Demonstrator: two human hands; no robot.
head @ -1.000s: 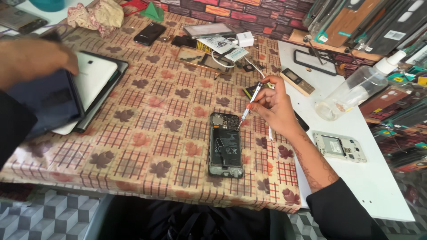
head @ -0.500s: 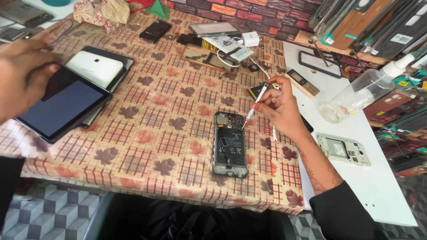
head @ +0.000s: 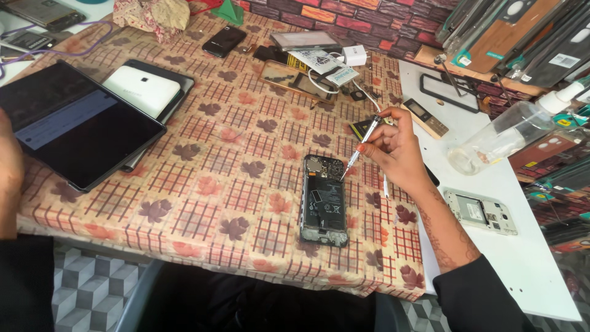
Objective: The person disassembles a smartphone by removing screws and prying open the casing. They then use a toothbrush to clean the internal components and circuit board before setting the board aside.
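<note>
An opened phone (head: 324, 200) lies back-up on the patterned tablecloth (head: 215, 184), its boards and battery exposed. My right hand (head: 399, 150) grips a thin screwdriver (head: 359, 147) whose tip rests at the phone's upper right corner. A large dark tablet (head: 74, 123) lies at the left, partly over a white tablet in a black case (head: 144, 89). My left hand (head: 9, 166) is at the frame's left edge, against the dark tablet's near corner. Its fingers are out of sight.
Phones, a white charger (head: 354, 55) and cables crowd the table's far side. On the white board (head: 528, 270) to the right lie a silver phone frame (head: 482, 212) and a clear plastic bottle (head: 504, 132). A brick-pattern wall stands behind.
The dark tablet has come down from my raised left hand and lies flatter on the table at the left. The screwdriver tip has dropped onto the phone's upper right corner.
</note>
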